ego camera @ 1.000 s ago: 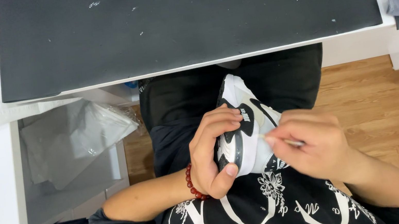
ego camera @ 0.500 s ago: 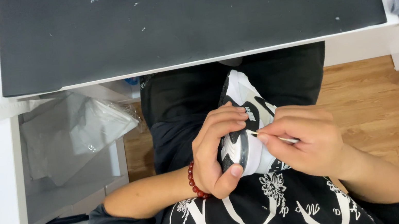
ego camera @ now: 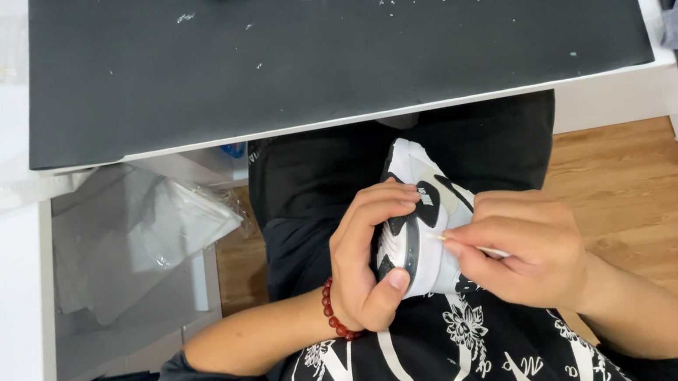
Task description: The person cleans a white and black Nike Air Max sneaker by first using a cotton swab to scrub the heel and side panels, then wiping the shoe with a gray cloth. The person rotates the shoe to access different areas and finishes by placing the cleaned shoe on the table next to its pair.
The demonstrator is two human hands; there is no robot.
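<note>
Gripping shoe [ego camera: 412,207] in left hand [ego camera: 367,266], right hand [ego camera: 525,253] pinching stick [ego camera: 475,246]; desk edge [ego camera: 347,121] above

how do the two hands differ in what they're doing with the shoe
The left hand wraps around the black-and-white shoe; the right hand pinches a thin stick against it. The left wrist wears a red bead bracelet; the right is bare. Both work over the lap.
</note>
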